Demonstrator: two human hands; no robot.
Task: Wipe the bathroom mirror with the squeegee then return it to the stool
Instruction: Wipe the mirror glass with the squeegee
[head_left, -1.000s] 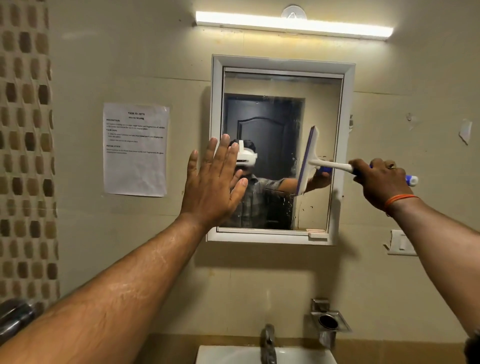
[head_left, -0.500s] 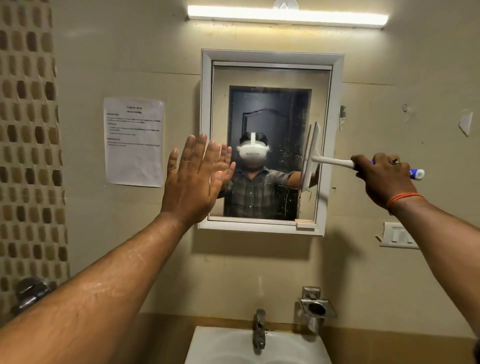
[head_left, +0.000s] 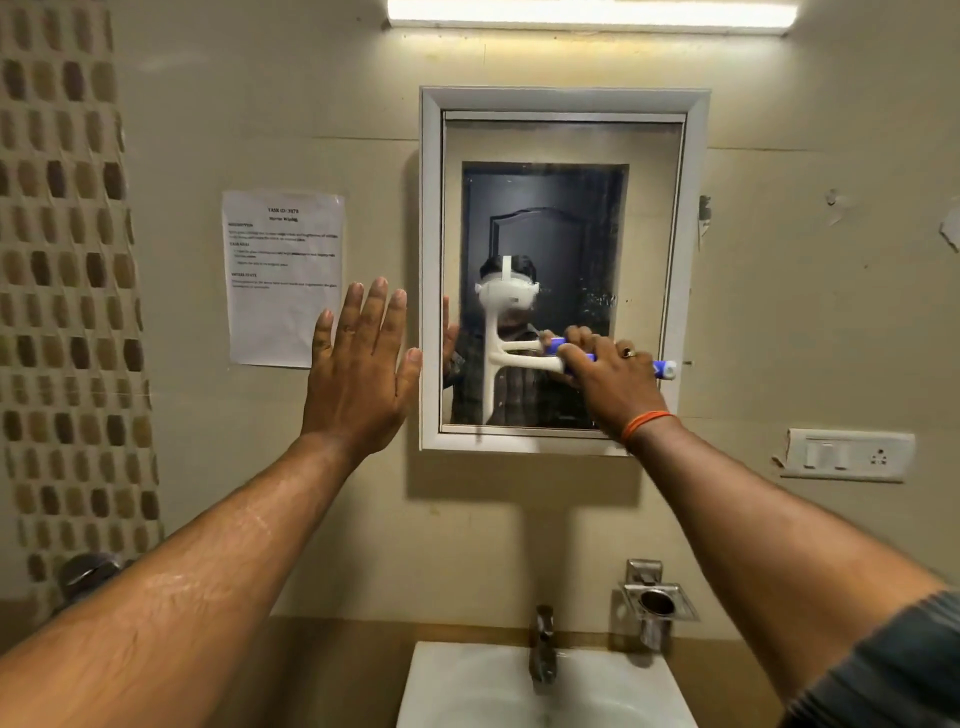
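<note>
A white-framed mirror (head_left: 644, 208) hangs on the beige wall above the sink. My right hand (head_left: 610, 379) grips the blue-and-white handle of a white squeegee (head_left: 491, 374), whose blade stands upright against the lower left part of the glass. My left hand (head_left: 361, 374) is held up flat with straight fingers, just left of the mirror frame, thumb at the frame's edge. Streaks and spots show on the glass to the right of the blade. The stool is out of view.
A white sink (head_left: 467, 686) with a metal tap (head_left: 543, 649) lies below. A steel cup holder (head_left: 655, 603) is fixed to the wall at lower right. A switch plate (head_left: 847, 454) sits to the right, a printed sheet (head_left: 283, 275) to the left.
My right hand has carried the squeegee leftwards across the glass, from the mirror's right edge to its left part. My left hand has shifted off the glass to the frame's left side.
</note>
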